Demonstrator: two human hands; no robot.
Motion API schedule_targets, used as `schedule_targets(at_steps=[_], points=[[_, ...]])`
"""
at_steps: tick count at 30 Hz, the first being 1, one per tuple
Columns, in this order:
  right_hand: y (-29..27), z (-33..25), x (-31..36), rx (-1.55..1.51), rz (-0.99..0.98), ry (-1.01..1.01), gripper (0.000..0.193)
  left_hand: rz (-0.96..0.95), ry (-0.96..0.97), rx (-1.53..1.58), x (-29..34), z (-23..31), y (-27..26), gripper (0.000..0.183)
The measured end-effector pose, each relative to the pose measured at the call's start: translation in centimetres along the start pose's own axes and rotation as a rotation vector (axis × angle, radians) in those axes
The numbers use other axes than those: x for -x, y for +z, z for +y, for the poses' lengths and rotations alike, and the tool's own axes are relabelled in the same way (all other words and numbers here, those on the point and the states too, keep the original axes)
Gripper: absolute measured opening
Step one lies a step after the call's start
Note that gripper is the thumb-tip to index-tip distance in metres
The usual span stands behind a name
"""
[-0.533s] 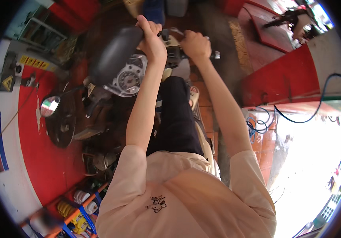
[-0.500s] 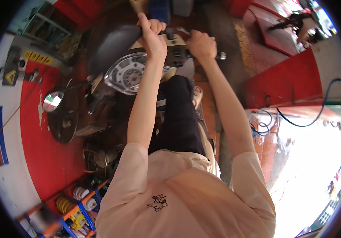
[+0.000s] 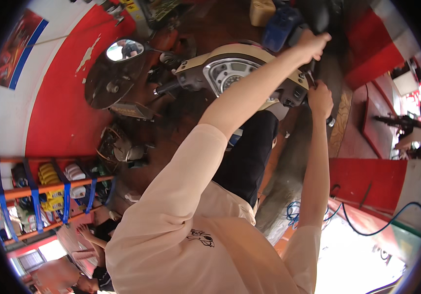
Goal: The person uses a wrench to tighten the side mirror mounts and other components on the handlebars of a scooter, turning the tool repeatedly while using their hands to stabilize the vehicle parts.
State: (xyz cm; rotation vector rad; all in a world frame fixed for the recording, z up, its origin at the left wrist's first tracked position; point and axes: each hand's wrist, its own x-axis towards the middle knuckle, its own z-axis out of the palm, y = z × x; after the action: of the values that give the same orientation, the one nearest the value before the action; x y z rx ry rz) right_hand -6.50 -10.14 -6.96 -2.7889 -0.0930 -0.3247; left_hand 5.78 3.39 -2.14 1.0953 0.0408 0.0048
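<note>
A cream and black scooter front [image 3: 183, 63] lies ahead of me, its round dial cluster [image 3: 220, 78] partly behind my left forearm. At the right handlebar, my left hand [image 3: 312, 46] is closed around the stem of a black rear-view mirror [image 3: 313, 17], whose dark housing sits beyond my fingers. My right hand [image 3: 321, 100] is closed just below it, beside the right grip. A thin metal wrench [image 3: 311, 78] runs from its fingers to the stem's base; the wrench's far end is hard to make out. The left mirror [image 3: 123, 50] stands on its own stem.
Blue and tan jugs [image 3: 280, 29] stand beyond the scooter. A round dark stand [image 3: 115, 85] is by the red wall at left. Orange and blue shelves [image 3: 46, 188] hold yellow and white items. Another person [image 3: 68, 277] is at lower left. A blue hose [image 3: 367, 234] hangs at right.
My view has turned, so the scooter sits further right. The held mirror has swung from over the dials to the scooter's far side, my left hand moving with it. My right hand stays by the grip.
</note>
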Motion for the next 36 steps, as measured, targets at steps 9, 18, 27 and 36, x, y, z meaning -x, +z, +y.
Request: schedule_targets(at_steps=[9, 18, 27, 36], points=[[-3.0, -1.6, 1.1, 0.012, -0.007, 0.043, 0.032, -0.555, -0.183, -0.002, 8.5, 7.4, 0.7, 0.041], [-2.7, -2.6, 1.0, 0.023, -0.006, 0.022, 0.031, 0.241, 0.636, -0.901, 7.8, 2.3, 3.8, 0.044], [0.3, 1.5, -0.4, -0.162, 0.153, -0.021, 0.04, -0.012, 0.965, -1.045, 14.5, 2.3, 4.2, 0.027], [-1.0, 2.9, -0.5, -0.045, 0.041, -0.006, 0.031, -0.459, 0.77, -0.724, 25.1, 4.4, 2.5, 0.023]])
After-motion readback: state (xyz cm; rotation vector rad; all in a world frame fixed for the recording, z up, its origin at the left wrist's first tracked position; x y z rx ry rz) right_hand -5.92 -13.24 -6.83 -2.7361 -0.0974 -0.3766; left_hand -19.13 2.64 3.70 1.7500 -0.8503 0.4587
